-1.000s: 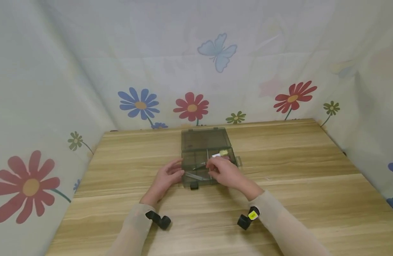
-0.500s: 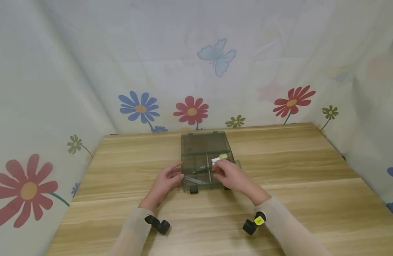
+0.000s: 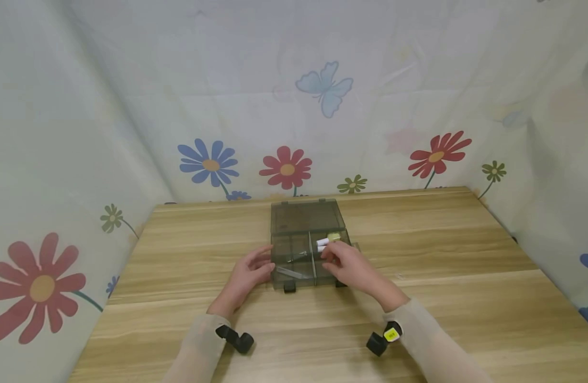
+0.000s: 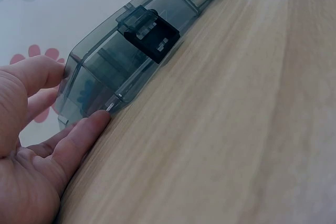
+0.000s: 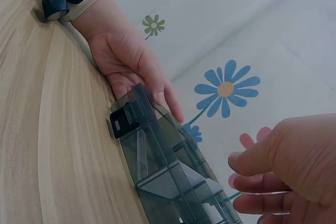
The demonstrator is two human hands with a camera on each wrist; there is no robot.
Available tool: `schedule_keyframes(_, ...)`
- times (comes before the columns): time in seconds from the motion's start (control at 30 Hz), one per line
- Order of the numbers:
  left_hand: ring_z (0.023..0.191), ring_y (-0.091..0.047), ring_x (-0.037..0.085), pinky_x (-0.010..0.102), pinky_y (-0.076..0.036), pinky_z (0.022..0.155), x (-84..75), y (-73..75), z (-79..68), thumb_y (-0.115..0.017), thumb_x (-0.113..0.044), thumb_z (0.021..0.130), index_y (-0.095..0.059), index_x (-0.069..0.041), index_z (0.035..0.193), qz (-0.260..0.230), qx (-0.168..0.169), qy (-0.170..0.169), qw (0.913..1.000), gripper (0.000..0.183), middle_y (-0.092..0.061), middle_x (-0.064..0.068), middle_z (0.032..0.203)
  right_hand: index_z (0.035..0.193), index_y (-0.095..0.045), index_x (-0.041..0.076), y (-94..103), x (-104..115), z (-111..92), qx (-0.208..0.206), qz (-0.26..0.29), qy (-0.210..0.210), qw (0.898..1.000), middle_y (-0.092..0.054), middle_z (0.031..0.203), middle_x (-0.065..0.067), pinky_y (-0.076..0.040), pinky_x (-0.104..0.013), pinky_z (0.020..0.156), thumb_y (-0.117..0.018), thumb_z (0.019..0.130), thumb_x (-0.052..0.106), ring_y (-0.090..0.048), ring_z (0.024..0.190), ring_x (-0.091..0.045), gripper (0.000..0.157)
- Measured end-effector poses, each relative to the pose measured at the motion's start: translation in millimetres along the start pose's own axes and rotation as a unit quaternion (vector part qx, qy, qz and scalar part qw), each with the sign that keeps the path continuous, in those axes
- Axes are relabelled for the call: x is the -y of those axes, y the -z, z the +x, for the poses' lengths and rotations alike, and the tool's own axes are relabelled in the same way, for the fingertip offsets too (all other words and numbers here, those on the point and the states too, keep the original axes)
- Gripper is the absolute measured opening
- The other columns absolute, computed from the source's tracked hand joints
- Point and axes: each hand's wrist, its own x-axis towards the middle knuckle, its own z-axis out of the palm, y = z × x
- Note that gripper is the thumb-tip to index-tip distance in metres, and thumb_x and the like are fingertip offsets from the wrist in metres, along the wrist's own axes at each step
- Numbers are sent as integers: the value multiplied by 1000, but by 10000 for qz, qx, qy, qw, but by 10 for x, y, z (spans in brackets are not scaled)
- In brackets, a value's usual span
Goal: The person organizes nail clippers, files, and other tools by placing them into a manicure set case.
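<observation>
A smoky see-through divided box (image 3: 284, 243) lies with its lid (image 3: 307, 217) folded back. My left hand (image 3: 246, 274) rests against its left wall, thumb and fingers spread and touching it. Over the right side, my right hand (image 3: 353, 266) hangs with loosely curled fingers and nothing visible between them; the right wrist view shows that hand (image 5: 294, 166) apart from the box. The back right compartment has white cylindrical pieces (image 3: 322, 242) and a yellow-green item (image 3: 334, 236). Slim pale strips (image 3: 291, 273) lie front left, and a small thin item (image 3: 301, 256) behind them.
Black latches (image 3: 289, 287) sit on the box's front edge. The box stands on a wood-grain table (image 3: 203, 229). A flower-printed curtain (image 3: 384, 117) hangs behind the table and at both sides. Each wrist wears a black camera (image 3: 244, 343).
My right hand has drawn back to the right and away from the middle of the box, uncovering the divider and the white pieces. The left hand stays against the box.
</observation>
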Motion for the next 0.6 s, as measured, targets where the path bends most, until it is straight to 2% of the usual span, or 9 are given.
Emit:
schedule_keyframes(0.3, 120, -45, 35, 38, -50, 85, 1, -2, -5, -62, -10, 90, -38, -5, 141, -30, 60, 1, 10000, 56, -41, 26, 136, 94, -59, 8, 45, -93, -83, 25, 69, -145, 9999, -56, 86, 0, -46, -27, 64, -66, 86, 5, -50, 76, -12, 12)
schedule_keyframes(0.43, 120, -46, 34, 37, -50, 85, 2, -8, -4, -61, -9, 90, -38, -4, 141, -4, 22, -3, 10000, 56, -41, 26, 135, 93, -59, 5, 60, -138, -115, -20, 162, -131, 9998, -61, 103, -9, -47, -28, 66, -66, 85, 2, -52, 80, -15, 11)
schedule_keyframes(0.53, 120, -46, 34, 37, -51, 84, 1, -8, -4, -61, -8, 90, -38, -3, 141, 36, -19, -17, 10000, 56, -41, 27, 135, 92, -58, 4, 76, -154, -137, -70, 247, -142, 9996, -59, 118, -13, -47, -28, 66, -66, 84, 0, -51, 80, -16, 11)
schedule_keyframes(0.6, 120, -45, 34, 37, -51, 84, 0, -4, -5, -61, -8, 90, -38, -3, 141, 36, -29, -21, 10000, 56, -41, 26, 135, 90, -58, 5, 91, -159, -147, -111, 254, -157, 9995, -59, 118, -12, -46, -28, 65, -66, 84, -1, -50, 77, -15, 12)
